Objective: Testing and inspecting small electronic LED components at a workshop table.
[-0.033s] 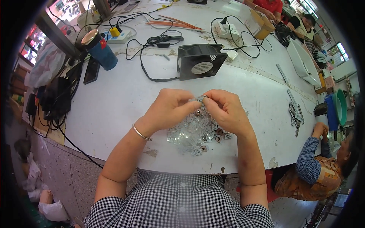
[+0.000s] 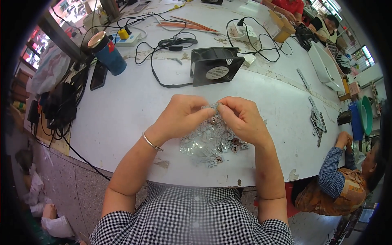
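Observation:
My left hand point(image 2: 185, 116) and my right hand point(image 2: 243, 119) meet above the near middle of the table, thumbs and fingers pinched together. Between their fingertips is a small grey-white circuit board point(image 2: 213, 105), mostly covered by the fingers. Right below and between my hands lies a loose pile of small circuit boards point(image 2: 203, 141), pale and shiny. A few of these carry round copper-coloured parts point(image 2: 235, 141). A metal bangle sits on my left wrist.
Beyond my hands stands a black square fan point(image 2: 214, 67) with a cable. Far left are a blue tumbler point(image 2: 110, 57) and a phone point(image 2: 98, 75). Linked grey strips point(image 2: 317, 116) lie on the right. A seated person point(image 2: 343, 179) is at the right edge; others sit at the far right.

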A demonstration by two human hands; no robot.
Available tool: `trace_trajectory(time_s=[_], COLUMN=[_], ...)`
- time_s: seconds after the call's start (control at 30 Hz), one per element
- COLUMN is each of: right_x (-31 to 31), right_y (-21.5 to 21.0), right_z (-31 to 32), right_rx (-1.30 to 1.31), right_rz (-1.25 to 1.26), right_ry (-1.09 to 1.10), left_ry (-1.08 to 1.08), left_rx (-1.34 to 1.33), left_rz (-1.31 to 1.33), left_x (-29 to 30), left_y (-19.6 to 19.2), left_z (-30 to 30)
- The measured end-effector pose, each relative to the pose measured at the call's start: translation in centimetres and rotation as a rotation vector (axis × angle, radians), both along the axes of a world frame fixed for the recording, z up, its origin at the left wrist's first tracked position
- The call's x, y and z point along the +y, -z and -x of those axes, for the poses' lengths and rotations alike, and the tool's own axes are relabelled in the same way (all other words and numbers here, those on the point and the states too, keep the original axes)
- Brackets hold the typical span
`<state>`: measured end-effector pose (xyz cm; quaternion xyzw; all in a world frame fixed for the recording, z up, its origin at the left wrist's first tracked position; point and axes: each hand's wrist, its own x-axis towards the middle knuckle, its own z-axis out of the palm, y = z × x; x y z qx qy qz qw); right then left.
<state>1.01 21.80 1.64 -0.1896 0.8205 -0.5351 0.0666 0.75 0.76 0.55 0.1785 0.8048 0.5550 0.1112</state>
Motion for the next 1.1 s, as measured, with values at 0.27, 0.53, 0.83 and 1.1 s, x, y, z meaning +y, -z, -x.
trace_trajectory(time_s=[0.27, 0.53, 0.83, 1.1], right_x=[1.2, 0.3, -0.2, -0.3], right_y=[-0.7, 0.3, 1.3, 0.9], right_z=[0.2, 0.5, 0.3, 0.1], right_rx=[-0.332, -0.306, -0.087, -0.105], right_rz=[0.315, 0.181, 0.020, 0.067], right_ry=[-0.153, 0.066, 0.098, 0.106], left_ry=[0.265, -0.051, -0.010, 0.008], left_rx=[-0.070, 0.276, 0.790, 0.869], left_rz=[-0.312, -0.185, 0.155, 0.156], left_x=[-1.2, 0.1, 0.4, 0.3], left_y=[-0.9, 1.7, 1.4, 1.2], left_z=[0.2, 1.0, 0.6, 0.9])
